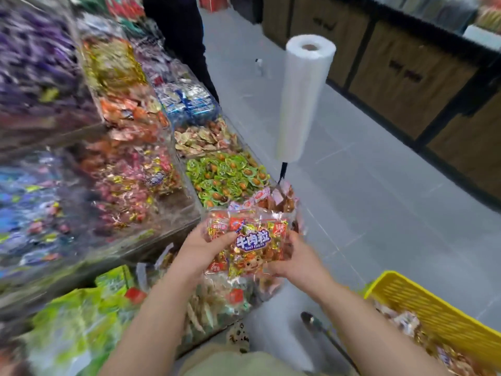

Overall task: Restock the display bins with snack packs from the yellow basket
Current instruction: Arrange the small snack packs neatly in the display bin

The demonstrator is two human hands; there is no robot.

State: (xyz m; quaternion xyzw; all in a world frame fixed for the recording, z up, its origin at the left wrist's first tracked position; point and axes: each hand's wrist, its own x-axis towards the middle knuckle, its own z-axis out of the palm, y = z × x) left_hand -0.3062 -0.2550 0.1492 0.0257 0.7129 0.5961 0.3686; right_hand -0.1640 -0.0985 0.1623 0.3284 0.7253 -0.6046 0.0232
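Roll of clear plastic bags (303,96): upright on thin black post (283,170), core visible at top. Grey tiled floor (379,199): runs length of aisle. Brown cabinet fronts (401,74) in black frame: along far side, dark markings on them (blurred, unreadable). Person in dark clothing (179,36): standing, partly out of frame. Small white object (259,67): on floor near that person, type unclear. Dark long-handled item (311,320): near bottom edge.

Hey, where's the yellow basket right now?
In the head view the yellow basket is at the lower right, just outside the right forearm, opposite the display bins on the left.
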